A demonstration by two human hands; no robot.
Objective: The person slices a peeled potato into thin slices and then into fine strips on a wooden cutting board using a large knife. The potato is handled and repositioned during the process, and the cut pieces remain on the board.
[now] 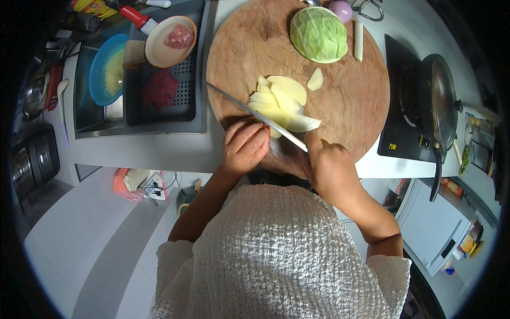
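My right hand (328, 161) grips the handle of a kitchen knife (259, 116), whose blade points up and left over a round wooden cutting board (346, 95). Beside the blade, my left hand (246, 145) rests at the board's near left edge with its fingers curled; whether something is under them is hidden. Just beyond the blade lies a fanned pile of thin pale yellow slices, probably potato (285, 97). One loose slice (315, 79) lies apart to the right. Farther back on the board are a half cabbage (318, 35), a purple onion (341, 10) and a white stalk (358, 41).
Left of the board, a grey draining basket (201, 79) over the sink holds a red mesh cloth (161, 88) and a bowl (157, 56) with raw meat. A blue bowl (95, 77) stands beside it. On the right, a lidded pan (442, 99) sits on a black cooktop (392, 139).
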